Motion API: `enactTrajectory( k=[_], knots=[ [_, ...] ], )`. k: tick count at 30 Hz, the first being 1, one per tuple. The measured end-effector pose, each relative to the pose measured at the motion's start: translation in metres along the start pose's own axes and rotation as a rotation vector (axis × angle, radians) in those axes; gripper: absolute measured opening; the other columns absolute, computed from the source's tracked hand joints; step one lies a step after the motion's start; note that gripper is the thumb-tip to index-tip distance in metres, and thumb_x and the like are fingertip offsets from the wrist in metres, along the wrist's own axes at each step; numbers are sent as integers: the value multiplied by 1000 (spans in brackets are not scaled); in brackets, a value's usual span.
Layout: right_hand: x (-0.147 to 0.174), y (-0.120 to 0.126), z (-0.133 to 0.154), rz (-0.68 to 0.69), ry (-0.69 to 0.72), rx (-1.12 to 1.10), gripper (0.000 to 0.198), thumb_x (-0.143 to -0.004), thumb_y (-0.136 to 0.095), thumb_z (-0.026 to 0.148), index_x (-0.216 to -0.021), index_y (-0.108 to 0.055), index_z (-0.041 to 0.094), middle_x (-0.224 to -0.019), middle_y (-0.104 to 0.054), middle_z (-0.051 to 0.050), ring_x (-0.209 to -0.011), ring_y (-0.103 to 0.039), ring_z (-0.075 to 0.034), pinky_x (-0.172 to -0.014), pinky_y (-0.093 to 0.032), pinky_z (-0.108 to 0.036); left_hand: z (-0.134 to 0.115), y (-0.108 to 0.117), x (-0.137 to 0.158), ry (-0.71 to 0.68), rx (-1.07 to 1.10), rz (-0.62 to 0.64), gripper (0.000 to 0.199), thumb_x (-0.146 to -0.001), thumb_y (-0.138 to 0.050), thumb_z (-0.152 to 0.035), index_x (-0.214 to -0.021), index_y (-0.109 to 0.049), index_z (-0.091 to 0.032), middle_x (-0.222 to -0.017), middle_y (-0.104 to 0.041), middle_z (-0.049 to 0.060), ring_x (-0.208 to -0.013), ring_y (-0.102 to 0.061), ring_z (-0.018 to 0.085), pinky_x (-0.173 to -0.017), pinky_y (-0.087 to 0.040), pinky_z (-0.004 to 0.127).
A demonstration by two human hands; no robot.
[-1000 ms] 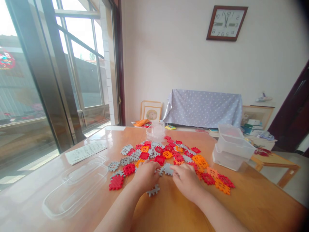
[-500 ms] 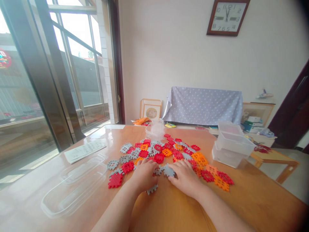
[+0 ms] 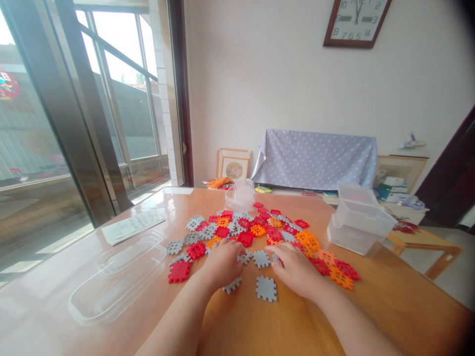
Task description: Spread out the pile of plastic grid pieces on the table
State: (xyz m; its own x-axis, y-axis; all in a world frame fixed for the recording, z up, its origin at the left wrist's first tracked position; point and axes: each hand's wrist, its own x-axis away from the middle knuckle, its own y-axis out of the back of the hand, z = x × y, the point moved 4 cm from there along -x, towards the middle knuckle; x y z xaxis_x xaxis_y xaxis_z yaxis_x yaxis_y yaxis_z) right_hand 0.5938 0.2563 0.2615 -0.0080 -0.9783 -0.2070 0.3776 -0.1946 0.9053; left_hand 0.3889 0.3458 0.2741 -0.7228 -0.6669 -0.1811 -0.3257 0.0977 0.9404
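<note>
A spread of red, orange and grey notched plastic tiles (image 3: 260, 230) lies on the wooden table (image 3: 260, 326). My left hand (image 3: 222, 264) rests palm down on the pile's near edge, fingers spread over grey tiles. My right hand (image 3: 295, 269) lies beside it, its fingertips on a small tile at the pile's edge; whether it grips the tile is unclear. One grey tile (image 3: 266, 288) lies alone between my hands, close to me. Another grey tile (image 3: 261, 258) sits just beyond it. A small grey piece (image 3: 232, 285) sticks out under my left hand.
A clear plastic lid (image 3: 118, 274) and a printed sheet (image 3: 131, 225) lie at the left. A small clear box (image 3: 240, 195) stands behind the pile and stacked clear containers (image 3: 359, 220) stand at the right. A large window is at the left.
A grey tile has come out of the pile and now lies free between my hands. My right hand has shifted slightly right; the camera has tilted down a little.
</note>
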Motion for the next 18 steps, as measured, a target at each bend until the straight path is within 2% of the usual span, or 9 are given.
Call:
enactTrajectory(
  k=[4, 7, 10, 14, 18],
  knots=[
    [-9, -12, 0, 57, 16, 79, 63, -90, -50, 24, -152, -43, 29, -158, -42, -9, -149, -29, -31, -117, -27, -53, -4, -2, 0, -24, 10, -7, 34, -74, -54, -15, -103, -67, -28, -109, -71, 3, -109, -58, 27, -93, -45, 36],
    [-10, -18, 5, 150, 51, 67, 67, -92, -48, 28, -157, -33, 31, -163, -36, -6, -154, -16, -33, -120, -17, -60, -7, -4, 0, -33, 5, -3, 33, -75, -54, -16, -102, -68, -29, -104, -72, 2, -108, -59, 27, -93, -44, 38],
    [-10, -18, 8, 166, 51, 66, 60, -92, -50, 33, -152, -43, 29, -157, -45, -8, -151, -25, -35, -118, -21, -59, -9, -6, 0, -23, -16, 16, 32, -75, -54, -16, -100, -69, -29, -100, -73, 3, -107, -59, 28, -93, -43, 40],
    [-10, -12, 7, 73, 49, 56, 50, -88, -60, 38, -137, -59, 28, -139, -61, -10, -136, -44, -33, -111, -34, -49, -11, -6, -1, -9, -38, 37, 31, -75, -55, -17, -100, -69, -28, -100, -73, 3, -107, -59, 27, -94, -44, 40],
    [-6, -1, 3, 11, 35, -24, 46, -82, -68, 38, -127, -65, 28, -122, -67, -7, -120, -55, -28, -102, -42, -41, -14, -5, -1, -28, -49, 49, 28, -76, -54, -17, -97, -69, -28, -99, -73, 2, -106, -60, 27, -92, -45, 39]
  ],
)
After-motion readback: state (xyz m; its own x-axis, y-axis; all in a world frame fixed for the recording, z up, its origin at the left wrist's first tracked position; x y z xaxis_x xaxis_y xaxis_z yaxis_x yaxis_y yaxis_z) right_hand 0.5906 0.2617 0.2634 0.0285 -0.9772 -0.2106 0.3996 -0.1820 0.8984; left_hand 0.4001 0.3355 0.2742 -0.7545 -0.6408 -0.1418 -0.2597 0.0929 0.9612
